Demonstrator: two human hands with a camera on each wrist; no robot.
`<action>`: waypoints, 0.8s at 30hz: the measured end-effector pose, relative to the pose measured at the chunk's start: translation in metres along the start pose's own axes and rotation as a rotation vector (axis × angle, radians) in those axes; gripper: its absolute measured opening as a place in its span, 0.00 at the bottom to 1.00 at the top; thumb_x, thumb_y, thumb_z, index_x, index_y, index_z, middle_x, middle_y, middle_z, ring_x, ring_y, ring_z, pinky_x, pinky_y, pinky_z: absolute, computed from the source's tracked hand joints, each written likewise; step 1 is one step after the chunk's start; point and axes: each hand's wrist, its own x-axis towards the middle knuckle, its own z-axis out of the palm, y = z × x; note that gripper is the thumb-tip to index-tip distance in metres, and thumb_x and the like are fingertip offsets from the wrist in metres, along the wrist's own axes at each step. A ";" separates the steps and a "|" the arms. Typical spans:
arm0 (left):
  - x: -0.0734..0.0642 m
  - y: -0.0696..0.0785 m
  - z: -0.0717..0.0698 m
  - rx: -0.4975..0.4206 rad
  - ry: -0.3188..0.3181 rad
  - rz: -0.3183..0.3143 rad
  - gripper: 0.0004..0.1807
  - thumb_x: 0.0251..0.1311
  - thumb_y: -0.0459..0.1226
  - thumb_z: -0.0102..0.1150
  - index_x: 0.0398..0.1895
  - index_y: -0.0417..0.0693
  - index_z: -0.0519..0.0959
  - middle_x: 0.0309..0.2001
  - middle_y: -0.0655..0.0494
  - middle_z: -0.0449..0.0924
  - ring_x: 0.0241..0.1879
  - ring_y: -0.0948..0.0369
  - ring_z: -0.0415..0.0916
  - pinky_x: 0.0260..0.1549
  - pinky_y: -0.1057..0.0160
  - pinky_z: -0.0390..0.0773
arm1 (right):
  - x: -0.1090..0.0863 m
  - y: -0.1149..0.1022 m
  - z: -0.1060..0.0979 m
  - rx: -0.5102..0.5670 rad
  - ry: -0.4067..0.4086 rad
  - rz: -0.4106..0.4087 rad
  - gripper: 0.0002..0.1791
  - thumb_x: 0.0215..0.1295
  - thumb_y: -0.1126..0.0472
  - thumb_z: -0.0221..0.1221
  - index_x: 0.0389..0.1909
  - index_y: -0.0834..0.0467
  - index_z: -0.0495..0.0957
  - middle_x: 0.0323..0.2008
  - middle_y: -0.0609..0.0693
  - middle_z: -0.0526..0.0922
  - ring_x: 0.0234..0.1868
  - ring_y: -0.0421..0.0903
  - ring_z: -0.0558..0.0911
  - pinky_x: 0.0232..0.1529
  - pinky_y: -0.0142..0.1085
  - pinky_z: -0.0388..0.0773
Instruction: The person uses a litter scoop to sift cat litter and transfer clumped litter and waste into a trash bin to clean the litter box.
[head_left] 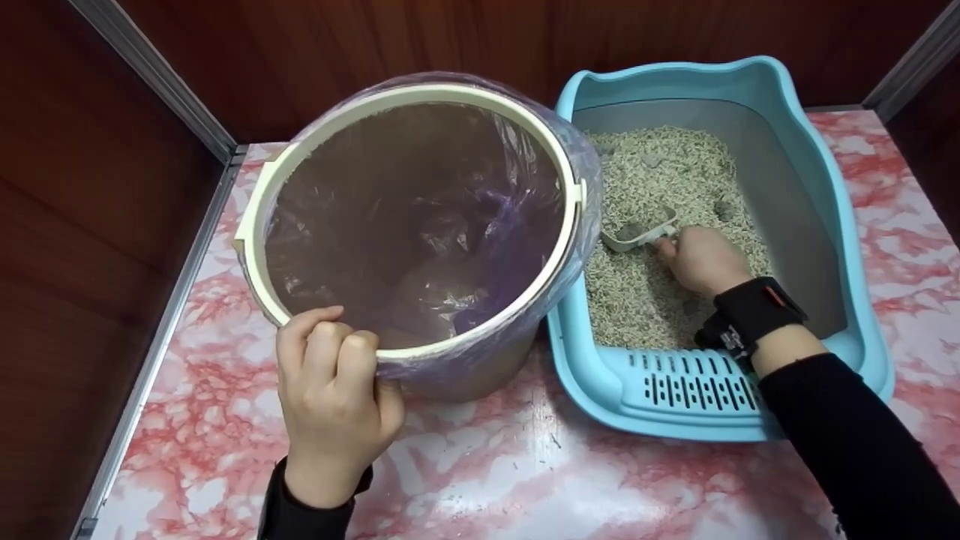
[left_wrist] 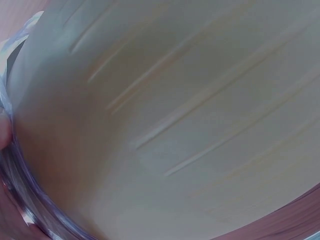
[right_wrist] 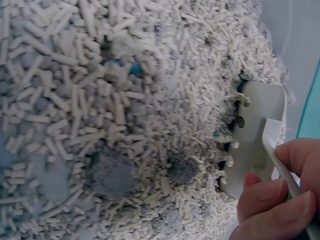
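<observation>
My left hand [head_left: 334,390] grips the near rim of a round trash bin [head_left: 465,339], fingers over the edge and thumb outside. A clear purplish bag [head_left: 495,206] lines the bin and folds over its rim. The ribbed outer wall of the bin [left_wrist: 165,110] fills the left wrist view. My right hand [head_left: 709,259] holds a pale litter scoop [right_wrist: 260,120] by its handle, its slotted end down in the cat litter [head_left: 667,176]. A dark lump sits in the scoop in the head view. Grey clumps [right_wrist: 114,172] lie in the pellets close by.
The blue litter box [head_left: 832,187] stands right beside the bin, with a slotted step [head_left: 697,382] at its near end. Dark wood-look panels [head_left: 375,37] rise behind and to the left. Beneath is a red-and-white marbled surface [head_left: 487,472], with a few specks on it.
</observation>
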 end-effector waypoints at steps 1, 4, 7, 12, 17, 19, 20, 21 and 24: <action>0.000 0.000 0.000 0.000 0.002 -0.001 0.06 0.37 0.27 0.35 0.22 0.38 0.63 0.21 0.46 0.59 0.25 0.44 0.63 0.43 0.49 0.72 | 0.000 0.000 -0.001 0.001 -0.003 -0.001 0.24 0.74 0.49 0.43 0.19 0.59 0.65 0.18 0.54 0.65 0.16 0.47 0.66 0.16 0.38 0.64; 0.000 0.000 0.000 -0.002 0.005 -0.003 0.05 0.38 0.27 0.36 0.22 0.38 0.63 0.21 0.46 0.59 0.25 0.44 0.63 0.44 0.49 0.72 | -0.002 0.002 -0.006 0.022 -0.014 0.002 0.25 0.74 0.48 0.43 0.20 0.59 0.65 0.18 0.53 0.65 0.16 0.46 0.65 0.16 0.38 0.64; 0.000 0.000 0.001 -0.001 0.008 -0.003 0.05 0.38 0.27 0.36 0.22 0.38 0.63 0.21 0.46 0.59 0.26 0.44 0.63 0.43 0.49 0.72 | -0.005 0.004 -0.011 0.047 -0.010 0.010 0.25 0.74 0.47 0.43 0.21 0.59 0.66 0.18 0.52 0.66 0.16 0.46 0.64 0.15 0.37 0.65; 0.000 0.000 0.002 -0.001 0.011 -0.001 0.05 0.38 0.27 0.36 0.22 0.38 0.63 0.21 0.46 0.59 0.26 0.43 0.64 0.43 0.49 0.72 | -0.009 0.006 -0.019 0.084 0.066 0.011 0.25 0.74 0.45 0.41 0.23 0.60 0.67 0.20 0.54 0.67 0.17 0.48 0.66 0.17 0.40 0.66; -0.001 0.000 0.003 -0.002 0.014 -0.009 0.04 0.38 0.27 0.36 0.22 0.38 0.63 0.21 0.46 0.58 0.28 0.42 0.64 0.43 0.49 0.71 | -0.012 0.009 -0.024 0.096 0.148 0.030 0.26 0.73 0.42 0.41 0.27 0.60 0.67 0.23 0.55 0.69 0.21 0.51 0.69 0.20 0.44 0.68; -0.001 0.000 0.003 -0.003 0.018 -0.010 0.04 0.38 0.27 0.36 0.22 0.38 0.62 0.21 0.46 0.58 0.28 0.42 0.64 0.43 0.49 0.71 | -0.013 0.010 -0.026 0.096 0.171 0.031 0.27 0.72 0.41 0.41 0.29 0.61 0.68 0.25 0.57 0.70 0.24 0.54 0.70 0.22 0.47 0.70; -0.001 0.000 0.003 -0.004 0.020 -0.010 0.04 0.39 0.27 0.36 0.22 0.38 0.62 0.21 0.46 0.58 0.28 0.42 0.64 0.43 0.49 0.71 | -0.014 0.010 -0.026 0.098 0.181 0.031 0.27 0.72 0.41 0.41 0.29 0.61 0.68 0.25 0.57 0.70 0.25 0.54 0.71 0.23 0.48 0.70; -0.001 0.000 0.003 -0.004 0.023 -0.009 0.04 0.39 0.27 0.37 0.22 0.38 0.62 0.21 0.46 0.58 0.28 0.42 0.64 0.43 0.49 0.71 | -0.015 0.010 -0.027 0.102 0.191 0.031 0.27 0.72 0.40 0.41 0.30 0.61 0.69 0.26 0.57 0.71 0.26 0.55 0.71 0.24 0.48 0.70; 0.000 0.000 0.004 -0.009 0.032 -0.005 0.04 0.38 0.27 0.36 0.21 0.38 0.62 0.21 0.46 0.58 0.27 0.42 0.64 0.42 0.49 0.71 | -0.018 0.010 -0.028 0.111 0.233 0.034 0.27 0.72 0.40 0.41 0.29 0.61 0.69 0.26 0.57 0.70 0.27 0.55 0.71 0.24 0.47 0.68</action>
